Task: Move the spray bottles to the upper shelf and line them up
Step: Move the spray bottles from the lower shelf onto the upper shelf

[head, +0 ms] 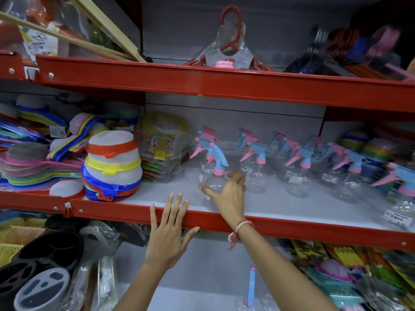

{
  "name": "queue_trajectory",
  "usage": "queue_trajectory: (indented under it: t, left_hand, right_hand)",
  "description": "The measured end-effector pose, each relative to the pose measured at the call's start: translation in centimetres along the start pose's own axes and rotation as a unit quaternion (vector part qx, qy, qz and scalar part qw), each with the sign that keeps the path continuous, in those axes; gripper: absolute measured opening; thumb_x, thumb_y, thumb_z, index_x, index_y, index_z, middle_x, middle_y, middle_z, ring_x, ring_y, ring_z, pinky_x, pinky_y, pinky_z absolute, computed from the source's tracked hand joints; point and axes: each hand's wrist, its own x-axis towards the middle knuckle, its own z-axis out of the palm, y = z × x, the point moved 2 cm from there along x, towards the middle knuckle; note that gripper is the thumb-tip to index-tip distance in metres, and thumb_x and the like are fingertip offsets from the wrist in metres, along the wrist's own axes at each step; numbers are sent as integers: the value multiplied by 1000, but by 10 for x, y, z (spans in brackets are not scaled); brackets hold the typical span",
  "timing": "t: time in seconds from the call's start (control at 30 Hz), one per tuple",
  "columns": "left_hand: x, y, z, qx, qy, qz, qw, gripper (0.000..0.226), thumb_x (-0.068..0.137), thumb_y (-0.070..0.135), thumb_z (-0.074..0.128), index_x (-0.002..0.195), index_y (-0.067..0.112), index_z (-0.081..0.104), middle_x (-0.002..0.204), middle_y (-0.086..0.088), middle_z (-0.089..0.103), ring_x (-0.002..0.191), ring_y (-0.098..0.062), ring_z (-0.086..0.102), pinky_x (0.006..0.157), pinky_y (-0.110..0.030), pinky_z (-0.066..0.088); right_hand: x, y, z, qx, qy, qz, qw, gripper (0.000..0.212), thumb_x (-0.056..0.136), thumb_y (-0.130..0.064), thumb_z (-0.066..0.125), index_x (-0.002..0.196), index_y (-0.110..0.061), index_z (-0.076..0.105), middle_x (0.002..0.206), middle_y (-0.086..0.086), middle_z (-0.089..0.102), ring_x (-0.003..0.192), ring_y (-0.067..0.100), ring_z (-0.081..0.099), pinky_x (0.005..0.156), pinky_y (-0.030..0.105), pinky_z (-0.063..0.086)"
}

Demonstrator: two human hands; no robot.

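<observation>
Cupping the clear round plastic spray bottle with its blue-and-pink trigger (pixel 214 176), the right hand (pixel 229 196) sets it leftmost in the row of matching bottles (pixel 298 164) on the red-edged shelf (pixel 202 216). Left hand (pixel 167 232) rests flat and empty on that shelf's lip. One more bottle (pixel 250 288) waits below, so I'd guess nearly done.

Clear spray bottles (pixel 258 167) with pink-and-blue triggers, red shelf edge (pixel 292 227), white shelf board (pixel 280 205)

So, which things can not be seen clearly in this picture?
- Price labels on the spray bottles: too small and blurred to read.
- Rightmost spray bottle: cut by the right edge.
- Front spray bottle: body partly behind the right hand.
- Lower-shelf bottle: cut by the bottom edge.
</observation>
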Motion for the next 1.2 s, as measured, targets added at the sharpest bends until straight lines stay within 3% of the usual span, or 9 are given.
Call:
queue_trajectory:
  t: [0.13, 0.33, 0.47, 0.7, 0.87, 0.97, 1.1, 1.2]
  left_hand:
    - [1, 0, 1, 3, -1, -1, 1000, 72, 97, 63, 24, 152, 18, 29, 160, -7, 29, 150, -26, 17, 118, -59, 8]
    - [0, -3, 5, 9, 0, 1, 1000, 72, 96, 63, 25, 152, 18, 28, 161, -7, 28, 150, -26, 18, 117, -61, 11]
    - [2, -4, 6, 11, -1, 5, 1000, 72, 96, 64, 24, 152, 18, 26, 161, -7, 27, 150, -26, 18, 117, -61, 11]
    - [2, -4, 6, 14, 0, 7, 1000, 72, 97, 64, 24, 152, 18, 28, 161, -8, 27, 150, -26, 17, 118, -60, 7]
    - [2, -3, 2, 13, 8, 7, 1000, 72, 97, 64, 22, 150, 15, 32, 160, -8, 30, 150, -27, 20, 118, -61, 9]
    - [1, 1, 1, 26, 21, -2, 999, 74, 97, 62, 25, 151, 13, 33, 160, -10, 29, 149, -28, 21, 117, -64, 11]
    - [-5, 19, 1, 39, 54, -7, 998, 73, 96, 59, 35, 153, 13, 28, 162, -11, 24, 150, -30, 19, 116, -67, 6]
    - [-6, 44, 2, 29, 68, 25, 997, 72, 97, 56, 38, 154, 14, 24, 162, -10, 23, 150, -29, 18, 116, -67, 9]
  right_hand:
    - [3, 8, 5, 64, -42, -16, 997, 70, 67, -47, 80, 111, -6, 46, 115, 12, 50, 104, 30, 54, 81, 33, 43]
    - [24, 31, -12, 184, -268, -29, 945, 61, 77, -35, 76, 127, -17, 44, 130, -1, 53, 114, 17, 54, 90, 24, 42]
    - [29, 38, -15, 189, -289, -31, 938, 63, 83, -33, 70, 138, -23, 40, 137, -1, 51, 118, 15, 53, 92, 22, 39]
    - [24, 40, -12, 184, -257, -38, 948, 69, 83, -37, 68, 143, -27, 35, 142, 2, 49, 126, 22, 52, 95, 22, 39]
    - [7, 38, -21, 134, -190, -73, 970, 93, 77, -60, 64, 150, -31, 16, 155, 1, 32, 141, 18, 33, 113, 39, 35]
    - [-16, 42, -36, 161, -95, -96, 978, 75, 82, -55, 62, 145, -28, 30, 142, -3, 42, 133, 13, 40, 109, 39, 41]
    - [-59, 56, -57, 167, 30, -141, 975, 43, 88, -31, 65, 127, -16, 52, 119, -2, 52, 114, 15, 52, 97, 35, 47]
    - [-95, 79, -60, 136, 92, -149, 975, 35, 88, -25, 65, 117, -8, 58, 112, 5, 55, 106, 21, 53, 95, 33, 45]
